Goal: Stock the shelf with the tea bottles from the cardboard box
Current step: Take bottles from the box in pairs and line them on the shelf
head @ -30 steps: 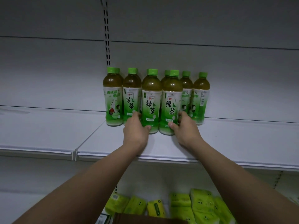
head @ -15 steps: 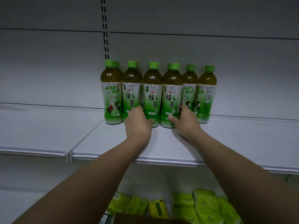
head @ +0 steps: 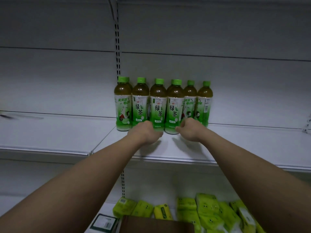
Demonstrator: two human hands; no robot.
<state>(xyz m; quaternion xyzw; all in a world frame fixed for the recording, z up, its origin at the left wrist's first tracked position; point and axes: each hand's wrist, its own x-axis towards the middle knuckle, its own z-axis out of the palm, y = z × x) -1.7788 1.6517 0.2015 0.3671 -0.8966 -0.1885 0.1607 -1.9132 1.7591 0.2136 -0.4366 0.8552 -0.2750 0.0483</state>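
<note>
Several green-capped tea bottles (head: 140,105) stand in a tight row at the back of the white shelf (head: 244,145), with more half hidden behind them. My left hand (head: 146,132) is curled around the base of the third front bottle (head: 158,105). My right hand (head: 190,130) grips the base of the fourth front bottle (head: 174,105), thumb on its front. My fingers are hidden behind the hands. A brown corner of the cardboard box (head: 156,224) shows at the bottom edge.
A slotted upright post (head: 117,47) runs up the back wall just left of the bottles. Several yellow-green packs (head: 207,212) lie on the lower shelf. A shelf joint (head: 91,153) divides the left panel from the one bearing the bottles.
Both hands have pushed their two bottles back from the front into line with the row. The camera view has shifted, so the row sits further right in the frame.
</note>
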